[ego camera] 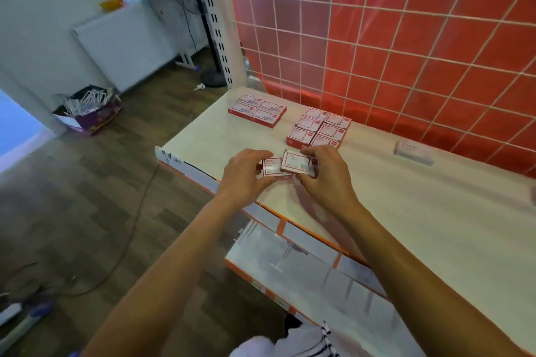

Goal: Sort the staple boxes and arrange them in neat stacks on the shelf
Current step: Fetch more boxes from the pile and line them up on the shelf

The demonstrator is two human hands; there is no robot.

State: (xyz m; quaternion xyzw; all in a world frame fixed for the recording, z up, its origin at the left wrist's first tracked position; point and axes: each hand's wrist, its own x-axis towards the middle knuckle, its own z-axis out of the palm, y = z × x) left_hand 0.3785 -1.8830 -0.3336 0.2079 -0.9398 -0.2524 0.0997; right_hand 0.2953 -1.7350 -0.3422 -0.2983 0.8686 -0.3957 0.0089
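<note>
Near the front edge of the white shelf point(406, 211), my left hand point(246, 174) pinches a small red-and-white staple box point(272, 166). My right hand point(327, 174) grips a second staple box point(295, 164) right beside it; the two boxes touch. Behind them stands a neat block of several staple boxes point(319, 129). A flat group of staple boxes point(256, 110) lies at the shelf's far left. A single pale box point(414, 151) sits apart at the right.
A red tiled back wall with a white wire grid point(406, 38) closes off the shelf. A lower shelf point(304, 278) juts out beneath. On the wooden floor stand a carton of white sticks point(87, 110) and a fan stand point(213, 78); a cable crosses the floor.
</note>
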